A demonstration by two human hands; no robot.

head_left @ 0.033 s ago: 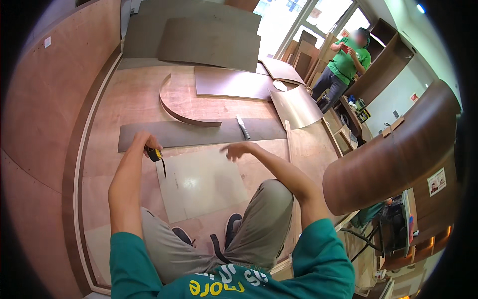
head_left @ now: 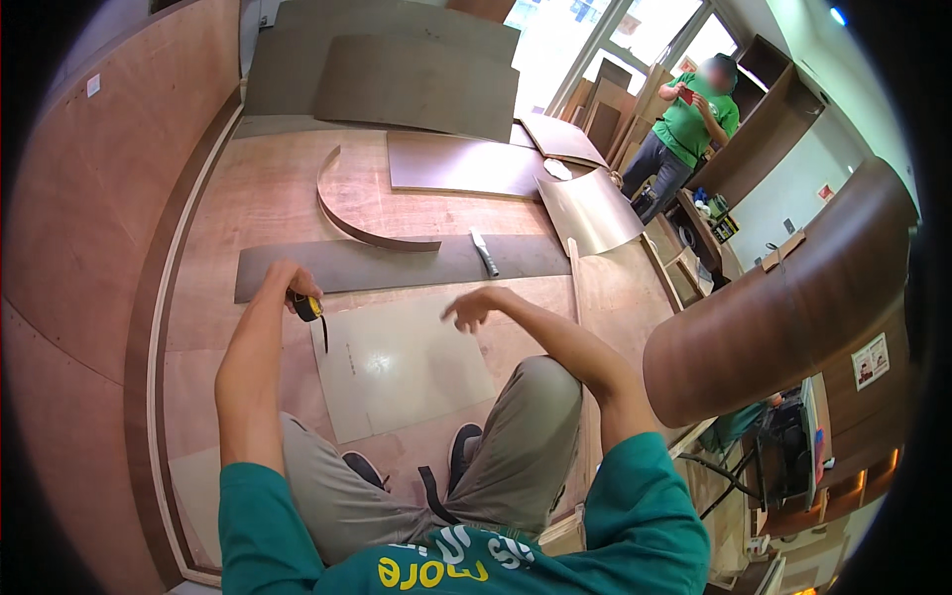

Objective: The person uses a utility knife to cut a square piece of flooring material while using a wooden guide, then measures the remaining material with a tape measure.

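Note:
My left hand is closed around a black and yellow tape measure, with a short dark strip of tape hanging down from it. Both are above the left edge of a pale, shiny square sheet on the floor. Over that sheet's far right corner hangs my right hand, empty, its fingers loosely bent and apart. Just beyond it, a utility knife with a pale blade and grey handle lies on a long dark strip of board. A curved thin brown strip rests partly on that board.
Large dark sheets and a flat brown panel lie farther off. To the right stands a big curved brown panel. A person in green stands at the far right, holding a red object. A wooden wall borders the left.
My right hand has shifted very slightly, its fingers a little lower. The left hand and the tape measure look the same.

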